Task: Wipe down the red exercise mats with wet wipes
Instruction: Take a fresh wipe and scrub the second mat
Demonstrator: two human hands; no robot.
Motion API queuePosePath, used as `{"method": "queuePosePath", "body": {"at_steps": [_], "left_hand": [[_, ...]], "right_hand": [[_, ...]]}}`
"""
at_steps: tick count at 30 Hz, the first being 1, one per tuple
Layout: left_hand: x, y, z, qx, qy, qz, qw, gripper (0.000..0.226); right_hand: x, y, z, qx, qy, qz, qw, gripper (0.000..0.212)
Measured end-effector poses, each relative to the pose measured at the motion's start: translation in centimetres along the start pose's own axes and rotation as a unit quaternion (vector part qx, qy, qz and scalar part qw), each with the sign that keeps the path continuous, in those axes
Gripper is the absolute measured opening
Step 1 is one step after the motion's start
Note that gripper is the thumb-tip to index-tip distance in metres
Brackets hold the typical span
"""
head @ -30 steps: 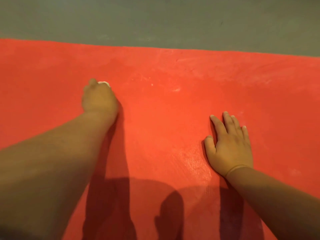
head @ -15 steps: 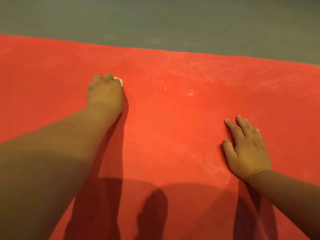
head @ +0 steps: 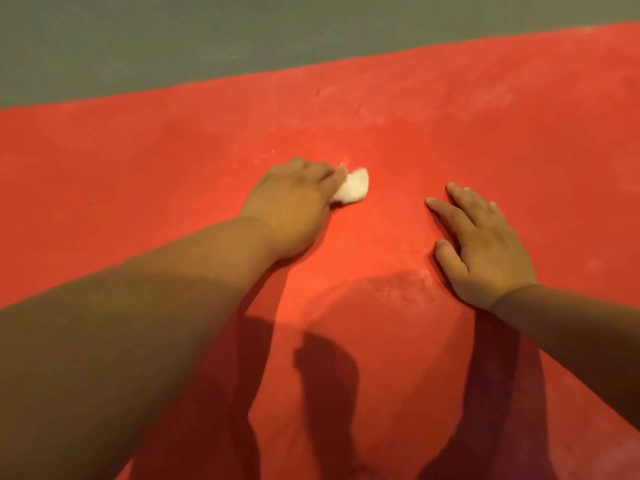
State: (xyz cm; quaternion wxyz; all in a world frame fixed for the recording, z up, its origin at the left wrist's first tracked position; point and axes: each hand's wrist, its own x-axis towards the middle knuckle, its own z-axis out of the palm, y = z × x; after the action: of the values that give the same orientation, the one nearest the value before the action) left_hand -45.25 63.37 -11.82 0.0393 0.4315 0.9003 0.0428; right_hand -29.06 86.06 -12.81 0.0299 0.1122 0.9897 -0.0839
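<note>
A red exercise mat (head: 450, 126) fills most of the view, with pale dusty smears across its far part. My left hand (head: 294, 206) grips a crumpled white wet wipe (head: 351, 191) and presses it on the mat near the middle; the wipe sticks out to the right of my fingers. My right hand (head: 481, 251) lies flat on the mat to the right of the wipe, fingers straight and spread, holding nothing.
A grey floor (head: 173, 39) runs beyond the mat's far edge, which slants up to the right. Dark shadows of my arms fall on the near part of the mat (head: 325, 393).
My left hand has swept the wipe to the right across the mat, nearer my right hand. More of the wipe shows now. The view has tilted, so the mat's far edge slants.
</note>
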Motion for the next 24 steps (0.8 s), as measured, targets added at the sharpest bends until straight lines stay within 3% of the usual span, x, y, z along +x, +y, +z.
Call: {"method": "queuePosePath", "body": {"at_steps": [3, 7, 9, 13, 16, 18, 20, 24], "left_hand": [[-2.4, -0.6, -0.3, -0.031, -0.002, -0.001, 1.000, 0.060], [-7.0, -7.5, 0.3, 0.001, -0.009, -0.177, 0.984, 0.071], [-8.6, -9.6, 0.8, 0.005, -0.010, -0.212, 0.977, 0.072], [-8.8, -10.2, 1.6, -0.019, 0.042, -0.196, 0.980, 0.070], [-9.0, -10.5, 1.8, -0.045, 0.070, -0.247, 0.965, 0.076], [-9.0, -10.5, 1.7, -0.058, 0.076, -0.275, 0.957, 0.078], [-9.0, -10.4, 1.6, -0.065, 0.077, -0.273, 0.957, 0.078], [-8.9, -10.5, 1.1, -0.064, 0.065, -0.273, 0.958, 0.076]], "right_hand": [[0.1, -0.1, -0.2, 0.002, -0.006, 0.011, 1.000, 0.065], [0.1, -0.4, -0.6, 0.021, -0.011, 0.024, 0.999, 0.063], [0.2, -0.8, -0.7, 0.024, 0.002, 0.037, 0.999, 0.061], [2.6, -5.5, -0.1, 0.071, 0.133, 0.117, 0.982, 0.049], [6.8, -12.5, 0.6, 0.207, 0.170, 0.123, 0.955, 0.026], [8.2, -16.9, 1.1, 0.225, 0.171, 0.065, 0.957, 0.016], [7.9, -20.5, 1.5, 0.206, 0.120, -0.031, 0.971, 0.019], [8.1, -22.2, 1.7, 0.162, 0.041, -0.058, 0.984, 0.026]]}}
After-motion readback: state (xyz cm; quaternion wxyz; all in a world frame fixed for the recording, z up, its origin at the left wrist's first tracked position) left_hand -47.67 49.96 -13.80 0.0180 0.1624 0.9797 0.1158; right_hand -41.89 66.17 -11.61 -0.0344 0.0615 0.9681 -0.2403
